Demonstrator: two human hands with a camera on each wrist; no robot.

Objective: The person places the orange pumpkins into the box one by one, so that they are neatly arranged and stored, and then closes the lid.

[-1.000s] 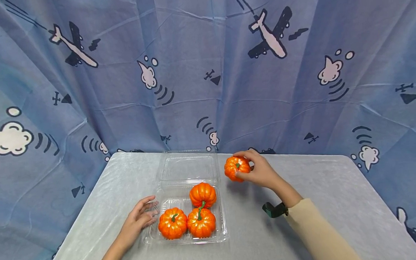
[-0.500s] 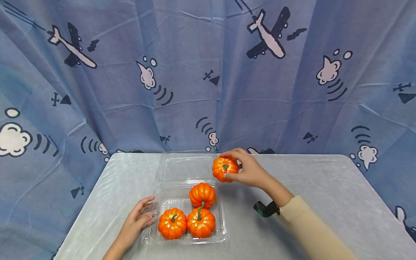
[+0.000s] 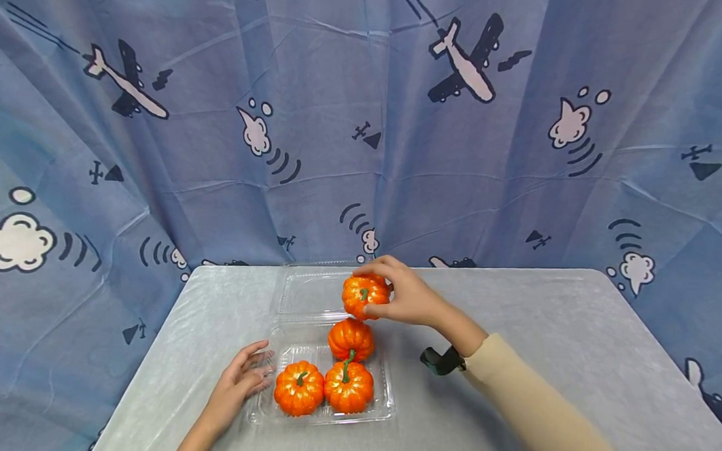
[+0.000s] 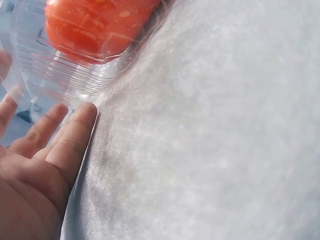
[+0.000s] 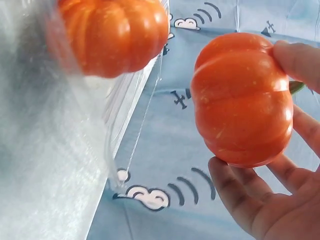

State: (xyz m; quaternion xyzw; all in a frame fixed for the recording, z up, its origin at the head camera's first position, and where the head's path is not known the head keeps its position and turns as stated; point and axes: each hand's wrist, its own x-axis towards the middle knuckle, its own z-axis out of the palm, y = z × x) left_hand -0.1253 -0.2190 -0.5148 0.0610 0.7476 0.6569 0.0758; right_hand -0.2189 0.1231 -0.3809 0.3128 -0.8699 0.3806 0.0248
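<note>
The right hand (image 3: 404, 297) is raised off the table, its forearm reaching in from the near right edge in a cream sleeve (image 3: 530, 407) with a dark wrist strap (image 3: 443, 361) just behind the wrist. Its fingers curl round a small orange pumpkin (image 3: 365, 295): the thumb lies under the near side, the other fingers arch over the far side, and the green stem points toward the camera. In the right wrist view the same pumpkin (image 5: 243, 99) sits between the thumb above and the fingertips (image 5: 235, 185) below, clear of the palm. It hangs in the air over the hinge of the clear plastic clamshell box (image 3: 385, 394), above the open lid (image 3: 303, 293) and just beyond the back right pumpkin (image 3: 351, 339) in the tray.

The tray lies near the middle of the table (image 3: 556, 324), toward its near edge. It holds three pumpkins: that back right one, a front left pumpkin (image 3: 299, 388) and a front right pumpkin (image 3: 348, 385), the two front ones touching.

The left hand (image 3: 242, 380) lies flat on the table at the tray's left side, fingers relaxed and slightly spread, holding nothing. In the left wrist view its fingertips (image 4: 82, 117) rest against the ribbed plastic corner.
</note>
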